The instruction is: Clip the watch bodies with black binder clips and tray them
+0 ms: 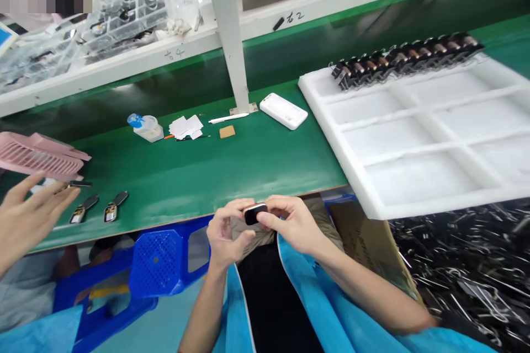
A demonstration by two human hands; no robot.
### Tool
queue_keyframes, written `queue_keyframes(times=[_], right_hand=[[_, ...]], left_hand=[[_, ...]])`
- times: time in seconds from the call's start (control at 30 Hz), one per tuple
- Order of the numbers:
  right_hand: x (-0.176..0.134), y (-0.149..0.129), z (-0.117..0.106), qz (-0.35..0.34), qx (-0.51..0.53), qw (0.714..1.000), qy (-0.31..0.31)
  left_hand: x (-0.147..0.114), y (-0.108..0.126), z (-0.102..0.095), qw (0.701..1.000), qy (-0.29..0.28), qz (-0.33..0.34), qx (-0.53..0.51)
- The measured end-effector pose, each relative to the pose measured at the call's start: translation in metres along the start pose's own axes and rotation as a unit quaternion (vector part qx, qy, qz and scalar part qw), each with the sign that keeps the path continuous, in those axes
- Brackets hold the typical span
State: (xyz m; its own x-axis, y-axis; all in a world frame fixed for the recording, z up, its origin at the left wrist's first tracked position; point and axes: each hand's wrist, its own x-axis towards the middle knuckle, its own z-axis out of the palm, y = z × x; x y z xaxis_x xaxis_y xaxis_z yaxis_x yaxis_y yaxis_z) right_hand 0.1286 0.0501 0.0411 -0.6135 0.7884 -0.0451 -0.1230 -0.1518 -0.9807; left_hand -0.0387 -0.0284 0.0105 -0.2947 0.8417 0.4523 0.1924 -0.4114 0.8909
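A small rounded-rectangle piece with a black face and a shiny metal rim, like a smartwatch case (255,213), is held up in front of my body, near the table's front edge. My right hand (293,222) pinches it, the thumb lying on the lower right of the face and the fingers behind. On the other side, my left hand (230,234) has its fingertips at the case's left and upper edge, while its thumb stands apart below. What lies behind the case is hidden by the fingers.
A co-worker's hand (35,212) reaches in at left by two watch-like pieces (111,210) and a pink basket (39,155). On the green table (186,171) are a bottle (148,128), white papers (186,127), a pen and a white power bank (284,111). A white foam tray (379,207) overhangs at right.
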Motion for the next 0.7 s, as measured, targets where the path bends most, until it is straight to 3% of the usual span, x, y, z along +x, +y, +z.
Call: queue_keyframes(times=[0.07,0.17,0.43,0.57,0.7], right_hand=[[0.0,-0.002,-0.006,-0.057,-0.122,0.99,0.031],[0.0,-0.002,-0.011,-0.111,-0.205,0.971,0.045],[-0.002,0.003,-0.007,-0.223,-0.21,0.945,0.117],[-0.005,-0.001,-0.006,-0.244,-0.211,0.937,0.132],[-0.007,-0.005,-0.008,-0.25,-0.216,0.933,0.142]], left_hand=[[0.003,0.001,0.001,0.996,0.009,-0.083,0.012],[0.007,0.003,0.003,0.988,-0.008,-0.148,0.044],[0.015,0.005,0.016,0.991,0.017,-0.135,0.002],[0.017,0.008,0.024,0.992,0.031,-0.123,-0.016],[0.015,0.01,0.035,0.985,0.06,-0.159,-0.026]])
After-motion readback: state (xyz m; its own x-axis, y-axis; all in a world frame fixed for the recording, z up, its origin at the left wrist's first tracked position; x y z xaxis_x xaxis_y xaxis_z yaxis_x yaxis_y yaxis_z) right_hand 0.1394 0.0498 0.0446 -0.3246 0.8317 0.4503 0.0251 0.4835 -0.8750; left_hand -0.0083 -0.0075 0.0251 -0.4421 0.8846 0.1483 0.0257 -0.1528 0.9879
